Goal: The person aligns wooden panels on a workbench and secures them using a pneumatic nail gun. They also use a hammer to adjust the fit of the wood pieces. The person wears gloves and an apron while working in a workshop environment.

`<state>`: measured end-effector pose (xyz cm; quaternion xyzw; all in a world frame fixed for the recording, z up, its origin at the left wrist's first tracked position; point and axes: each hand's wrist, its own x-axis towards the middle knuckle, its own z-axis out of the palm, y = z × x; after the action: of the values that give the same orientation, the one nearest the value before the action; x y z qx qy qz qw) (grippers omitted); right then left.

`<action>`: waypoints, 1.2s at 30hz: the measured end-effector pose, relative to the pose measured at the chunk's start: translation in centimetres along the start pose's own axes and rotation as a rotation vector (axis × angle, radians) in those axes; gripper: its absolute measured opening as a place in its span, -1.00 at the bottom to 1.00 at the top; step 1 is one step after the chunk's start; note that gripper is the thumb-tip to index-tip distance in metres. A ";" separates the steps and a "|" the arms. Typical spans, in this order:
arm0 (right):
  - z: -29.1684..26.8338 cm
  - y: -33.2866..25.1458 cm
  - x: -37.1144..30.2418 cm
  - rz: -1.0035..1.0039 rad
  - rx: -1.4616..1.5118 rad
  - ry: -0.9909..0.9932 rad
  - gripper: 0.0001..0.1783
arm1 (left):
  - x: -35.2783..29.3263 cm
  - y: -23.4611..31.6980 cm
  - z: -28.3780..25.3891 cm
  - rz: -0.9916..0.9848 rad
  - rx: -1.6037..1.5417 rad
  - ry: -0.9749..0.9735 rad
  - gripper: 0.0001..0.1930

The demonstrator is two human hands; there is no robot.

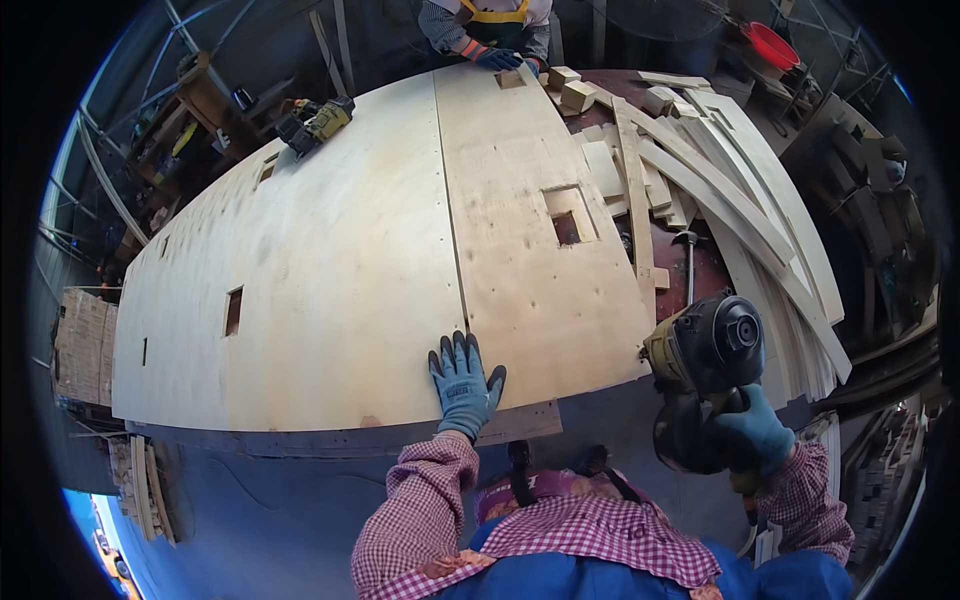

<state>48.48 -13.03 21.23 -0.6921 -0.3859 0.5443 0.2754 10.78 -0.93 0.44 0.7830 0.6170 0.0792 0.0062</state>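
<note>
Left hand (pixel 464 385), fingers spread, presses the near seam of 2 plywood sheets (pixel 350 260) while right hand (pixel 752 432), fingers clamped, readies the nail gun (pixel 703 365); fastening likely follows.

Both my hands are gloved. My left hand (pixel 464 385) wears a blue knit work glove with a darker blue coating over the fingers and a ribbed cuff. My right hand (pixel 752 432) wears a matching blue glove. Both sleeves are a red-and-white small check fabric, gathered at the wrists. The same check covers my shoulders and chest. Over it I wear a solid blue garment across the lower front.
</note>
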 end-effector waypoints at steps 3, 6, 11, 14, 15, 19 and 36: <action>0.0 0.3 1.2 -0.152 -0.117 0.049 -0.52 | 0.4 0.2 0.2 0.006 0.007 -0.030 -0.17; 1.1 -2.4 2.8 -0.090 0.029 0.023 -0.59 | 0.3 0.0 0.3 -0.007 -0.011 -0.031 -0.17; 2.4 -1.3 11.0 -0.225 -0.272 -0.010 -0.44 | 0.5 0.4 -0.1 0.007 -0.022 -0.016 -0.17; 2.8 -2.7 10.3 -0.212 -0.018 -0.176 -0.45 | 0.8 0.3 -0.2 -0.001 -0.022 -0.008 -0.17; 3.1 -2.9 10.1 -0.202 0.048 -0.211 -0.45 | 0.6 0.3 -0.2 -0.003 -0.022 -0.012 -0.17; 2.6 -0.3 11.3 -0.304 -0.106 -0.073 -0.50 | 0.7 0.6 -0.3 0.007 -0.027 -0.035 -0.17; 3.3 -3.6 8.5 -0.461 -0.424 0.123 -0.58 | 0.7 0.8 -1.5 0.007 -0.019 -0.121 -0.15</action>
<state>45.34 -4.02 18.68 -0.6600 -0.6201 0.3321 0.2640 11.52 -0.60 2.10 0.7884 0.6119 0.0373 0.0507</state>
